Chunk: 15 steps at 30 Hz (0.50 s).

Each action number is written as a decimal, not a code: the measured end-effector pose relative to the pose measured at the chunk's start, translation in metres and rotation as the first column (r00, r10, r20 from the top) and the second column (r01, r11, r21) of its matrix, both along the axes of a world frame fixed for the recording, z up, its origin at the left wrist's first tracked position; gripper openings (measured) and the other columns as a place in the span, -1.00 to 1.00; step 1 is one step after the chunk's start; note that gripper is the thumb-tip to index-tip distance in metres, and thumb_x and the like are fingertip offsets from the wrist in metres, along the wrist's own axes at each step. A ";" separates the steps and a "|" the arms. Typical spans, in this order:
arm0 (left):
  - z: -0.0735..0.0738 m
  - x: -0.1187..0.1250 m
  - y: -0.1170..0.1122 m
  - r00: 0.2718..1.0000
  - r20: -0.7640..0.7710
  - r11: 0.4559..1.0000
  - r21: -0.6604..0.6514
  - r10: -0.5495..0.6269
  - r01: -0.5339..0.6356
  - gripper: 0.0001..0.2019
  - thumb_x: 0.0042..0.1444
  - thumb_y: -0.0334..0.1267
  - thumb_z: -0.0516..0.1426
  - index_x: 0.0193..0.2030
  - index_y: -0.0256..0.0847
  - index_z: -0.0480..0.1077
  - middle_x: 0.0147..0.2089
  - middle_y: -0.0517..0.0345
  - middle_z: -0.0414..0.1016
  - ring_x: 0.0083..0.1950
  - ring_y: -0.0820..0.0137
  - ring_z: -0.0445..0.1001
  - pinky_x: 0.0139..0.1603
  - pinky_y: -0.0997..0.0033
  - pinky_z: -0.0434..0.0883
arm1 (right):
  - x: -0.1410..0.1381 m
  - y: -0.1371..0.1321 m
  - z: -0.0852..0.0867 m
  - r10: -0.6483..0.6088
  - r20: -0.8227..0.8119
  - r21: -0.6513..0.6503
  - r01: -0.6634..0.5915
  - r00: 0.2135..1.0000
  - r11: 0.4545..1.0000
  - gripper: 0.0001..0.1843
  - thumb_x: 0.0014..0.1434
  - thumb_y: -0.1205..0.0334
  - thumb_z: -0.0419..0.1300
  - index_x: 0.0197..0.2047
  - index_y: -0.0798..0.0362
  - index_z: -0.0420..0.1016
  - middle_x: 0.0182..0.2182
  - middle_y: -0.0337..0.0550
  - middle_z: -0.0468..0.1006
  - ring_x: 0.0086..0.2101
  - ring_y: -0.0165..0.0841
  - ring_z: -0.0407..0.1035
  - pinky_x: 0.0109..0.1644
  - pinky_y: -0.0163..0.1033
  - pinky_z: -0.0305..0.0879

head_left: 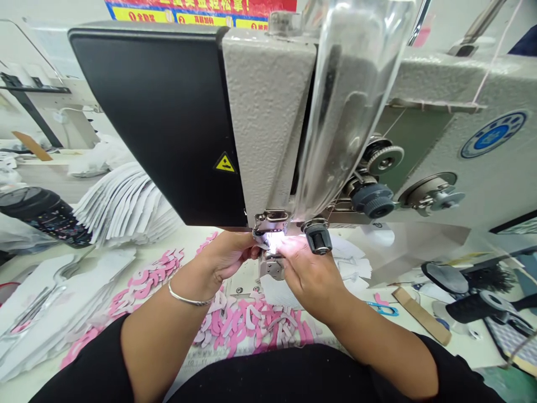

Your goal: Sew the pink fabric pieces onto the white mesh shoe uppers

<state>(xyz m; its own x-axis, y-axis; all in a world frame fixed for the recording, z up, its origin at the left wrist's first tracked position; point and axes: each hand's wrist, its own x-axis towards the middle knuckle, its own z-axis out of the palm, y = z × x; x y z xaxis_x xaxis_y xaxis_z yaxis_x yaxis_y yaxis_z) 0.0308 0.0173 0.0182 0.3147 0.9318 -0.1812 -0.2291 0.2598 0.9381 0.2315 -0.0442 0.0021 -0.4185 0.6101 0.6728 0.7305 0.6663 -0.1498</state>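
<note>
Workshop tabletop [25,386], pale, crowded with cut pieces; a grey sewing machine [268,112] fills the far half of the view. More machines stand far left.

Left hand [229,254]: thumb and forefinger closed in a tight pinch on the left edge of a small white piece [265,245]. A thin bracelet [188,299] sits on that wrist.

Right hand [308,268]: fingers curled and brought in to the right edge of the same piece. The machine's lamp washes out the fingertips, so I cannot tell whether this grip pinches the piece or only presses on it.

Key relation: the white piece lies between the two grips, directly beneath the presser foot [272,223] and on top of the small metal post [272,268]. Both hands reach it from the near side, left grip on its left and right grip on its right, each about equally close. The piece is mostly covered and overlit, so its long axis cannot be read.

Nearby:
- A heap of pink and white cut shapes [251,322] lies on the tabletop just near of the post, under both wrists.
- A fanned stack of white pieces [126,204] sits well to the left.
- Blue scissors [384,308] lie to the right, apart from the right hand.
- A black knob [318,238] hangs just above the right hand's knuckles.
</note>
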 end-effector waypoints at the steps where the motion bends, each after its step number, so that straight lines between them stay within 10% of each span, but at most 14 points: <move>1: -0.001 0.000 -0.001 1.000 -0.001 1.000 0.006 0.005 -0.005 -0.75 -0.24 -0.27 0.41 -0.54 -0.32 0.45 -0.56 0.18 0.34 -0.54 0.55 0.27 -0.51 0.52 0.25 | 0.000 0.000 0.000 -0.006 -0.002 -0.004 0.006 1.000 1.000 -0.73 0.25 0.39 0.11 -0.02 0.05 0.49 -0.12 -0.01 0.59 0.00 -0.12 0.43 0.10 0.03 0.31; 9: -0.031 -0.002 -0.046 0.934 -0.173 0.950 0.067 0.313 -0.305 -0.79 0.07 -0.16 0.28 -0.27 -0.18 0.38 -0.31 0.21 0.39 -0.33 0.49 0.35 -0.30 0.49 0.31 | 0.004 0.001 0.001 -0.019 0.011 -0.017 0.020 1.000 1.000 -0.75 0.27 0.37 0.08 -0.01 0.09 0.46 -0.09 0.02 0.60 0.05 -0.14 0.41 0.16 0.02 0.26; 15: -0.050 0.001 -0.076 0.903 -0.429 0.993 -0.091 0.033 -0.079 -0.64 0.01 -0.27 0.28 -0.07 -0.22 0.30 -0.38 0.23 0.41 -0.42 0.46 0.34 -0.45 0.48 0.23 | 0.004 0.004 0.003 -0.032 0.010 -0.043 0.033 0.999 0.999 -0.70 0.25 0.39 0.05 0.01 0.09 0.47 -0.08 -0.02 0.61 0.06 -0.16 0.40 0.19 -0.01 0.21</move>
<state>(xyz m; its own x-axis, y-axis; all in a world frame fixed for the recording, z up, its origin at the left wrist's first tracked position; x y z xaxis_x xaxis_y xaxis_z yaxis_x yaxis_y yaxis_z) 0.0317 -0.0588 -0.0313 0.1337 0.9140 -0.3829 0.1690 0.3597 0.9176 0.2357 -0.0402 0.0053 -0.4039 0.6518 0.6419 0.7532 0.6352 -0.1711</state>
